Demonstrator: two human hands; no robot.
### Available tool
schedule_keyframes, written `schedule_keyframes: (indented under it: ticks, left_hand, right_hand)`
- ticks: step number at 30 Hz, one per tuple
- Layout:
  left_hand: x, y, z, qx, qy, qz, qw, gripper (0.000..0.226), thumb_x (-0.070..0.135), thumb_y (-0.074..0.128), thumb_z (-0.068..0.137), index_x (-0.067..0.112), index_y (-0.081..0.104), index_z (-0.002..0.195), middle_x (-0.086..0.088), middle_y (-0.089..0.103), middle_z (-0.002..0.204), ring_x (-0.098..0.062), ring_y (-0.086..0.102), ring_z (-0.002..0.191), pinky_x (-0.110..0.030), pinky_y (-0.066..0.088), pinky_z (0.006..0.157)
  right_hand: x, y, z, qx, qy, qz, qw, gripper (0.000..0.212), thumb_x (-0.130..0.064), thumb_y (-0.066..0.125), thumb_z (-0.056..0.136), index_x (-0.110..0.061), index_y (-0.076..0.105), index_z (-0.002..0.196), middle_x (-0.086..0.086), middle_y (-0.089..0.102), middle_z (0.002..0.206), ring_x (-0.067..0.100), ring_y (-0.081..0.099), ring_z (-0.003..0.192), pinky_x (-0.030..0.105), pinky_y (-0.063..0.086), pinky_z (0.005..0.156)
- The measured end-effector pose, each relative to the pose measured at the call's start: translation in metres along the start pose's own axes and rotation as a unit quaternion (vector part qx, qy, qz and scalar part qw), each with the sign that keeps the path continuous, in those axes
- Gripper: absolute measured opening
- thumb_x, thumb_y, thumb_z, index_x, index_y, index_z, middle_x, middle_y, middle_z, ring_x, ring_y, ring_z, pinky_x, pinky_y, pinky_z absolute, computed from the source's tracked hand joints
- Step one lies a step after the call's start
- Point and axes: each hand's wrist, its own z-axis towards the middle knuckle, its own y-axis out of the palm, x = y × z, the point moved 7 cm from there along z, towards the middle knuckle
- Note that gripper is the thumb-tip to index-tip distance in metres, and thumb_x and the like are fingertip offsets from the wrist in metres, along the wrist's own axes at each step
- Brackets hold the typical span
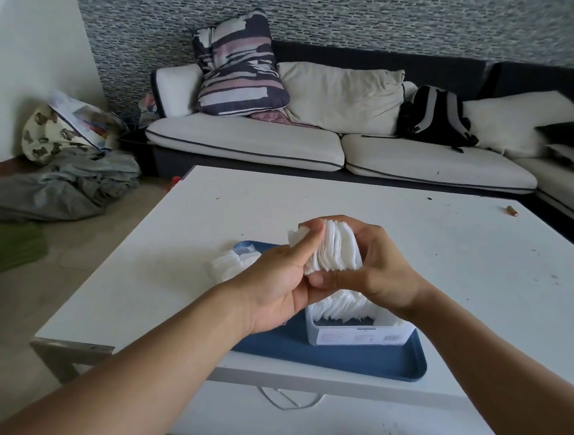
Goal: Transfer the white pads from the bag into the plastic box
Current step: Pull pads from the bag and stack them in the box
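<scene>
Both hands hold a stack of white pads (336,250) above the blue tray (370,361) on the tabletop (414,234): the left hand (280,278) and right hand (377,272) curl their fingers (306,243) round it. More pads stand in the plastic box (355,332) below, and the bag (233,264) lies on the tray's far left end.

**Room over the tray, crowded above the box**

I see both hands raised together above the plastic box (355,329), the left hand (273,285) and right hand (381,272) gripping a stack of white pads (336,248), so the way straight down into the box is covered. Pads already fill its far part; a dark gap shows at the near wall. The bag (232,264) blocks the blue tray's (336,356) far left corner. The white table (448,250) lies bare to the right, except a small brown object (512,211) far off.
</scene>
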Motion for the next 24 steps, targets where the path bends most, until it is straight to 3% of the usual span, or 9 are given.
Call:
schedule_keyframes:
  ticks: [4, 8, 15, 17, 19, 22, 24]
  left_hand:
    - [-0.0033, -0.0029, 0.0003, 0.027, -0.005, 0.019, 0.999, 0.067, 0.051, 0.067, 0.079, 0.004, 0.065, 0.127, -0.022, 0.063, 0.133, -0.027, 0.053, 0.109, -0.031, 0.058, 0.086]
    - [-0.0002, -0.0029, -0.0002, 0.016, 0.002, 0.003, 1.000, 0.048, 0.045, 0.059, 0.093, 0.006, 0.068, 0.119, -0.016, 0.073, 0.115, -0.022, 0.071, 0.093, -0.026, 0.060, 0.069]
    - [0.0029, -0.0050, -0.0010, 0.008, 0.003, 0.056, 0.998, 0.059, 0.050, 0.062, 0.088, 0.009, 0.064, 0.130, -0.017, 0.068, 0.128, -0.026, 0.067, 0.112, -0.037, 0.058, 0.091]
    - [0.0014, -0.0046, -0.0012, 0.007, -0.002, 0.053, 0.999, 0.056, 0.044, 0.065, 0.087, 0.008, 0.065, 0.129, -0.020, 0.066, 0.130, -0.026, 0.065, 0.111, -0.035, 0.057, 0.090]
    - [0.0010, -0.0053, -0.0014, 0.006, -0.004, 0.040, 0.999, 0.052, 0.037, 0.067, 0.086, 0.005, 0.065, 0.127, -0.021, 0.068, 0.126, -0.024, 0.068, 0.102, -0.029, 0.060, 0.078]
    - [0.0015, -0.0050, -0.0036, 0.009, -0.012, 0.009, 1.000, 0.045, 0.029, 0.065, 0.093, -0.001, 0.063, 0.125, -0.017, 0.070, 0.104, -0.014, 0.071, 0.067, -0.021, 0.054, 0.051]
    - [0.0038, -0.0048, -0.0048, 0.004, -0.014, -0.005, 1.000, 0.041, 0.028, 0.063, 0.095, -0.002, 0.063, 0.124, -0.016, 0.071, 0.102, -0.014, 0.071, 0.063, -0.021, 0.054, 0.049]
  right_hand:
    - [0.0046, 0.0065, 0.0009, -0.018, 0.008, -0.023, 1.000, 0.058, 0.002, 0.089, 0.067, -0.005, 0.066, 0.119, 0.019, 0.070, 0.106, 0.033, 0.069, 0.099, 0.045, 0.059, 0.084]
    - [0.0017, 0.0006, 0.0012, 0.020, -0.009, -0.067, 0.998, 0.079, -0.006, 0.096, 0.057, -0.013, 0.061, 0.128, 0.009, 0.069, 0.113, 0.028, 0.066, 0.107, 0.049, 0.056, 0.093]
    - [-0.0047, -0.0009, 0.0001, 0.026, -0.016, -0.078, 0.996, 0.056, -0.008, 0.094, 0.063, -0.008, 0.066, 0.111, 0.009, 0.070, 0.103, 0.029, 0.069, 0.097, 0.057, 0.056, 0.085]
    - [-0.0036, 0.0008, -0.0007, 0.013, -0.010, -0.062, 0.998, 0.054, -0.006, 0.093, 0.064, -0.006, 0.066, 0.111, 0.012, 0.071, 0.102, 0.031, 0.070, 0.096, 0.058, 0.057, 0.084]
    - [-0.0023, 0.0035, -0.0004, 0.002, -0.004, -0.060, 0.998, 0.061, -0.007, 0.094, 0.062, -0.008, 0.065, 0.116, 0.011, 0.071, 0.106, 0.031, 0.070, 0.100, 0.058, 0.056, 0.087]
    - [-0.0004, 0.0028, 0.0006, 0.009, -0.006, -0.092, 0.996, 0.083, -0.011, 0.096, 0.058, -0.018, 0.057, 0.131, 0.000, 0.067, 0.120, 0.022, 0.064, 0.115, 0.048, 0.055, 0.095]
    - [-0.0011, -0.0004, 0.0004, 0.010, -0.008, -0.080, 0.997, 0.092, -0.010, 0.096, 0.058, -0.021, 0.051, 0.138, -0.005, 0.063, 0.131, 0.016, 0.057, 0.126, 0.041, 0.053, 0.098]
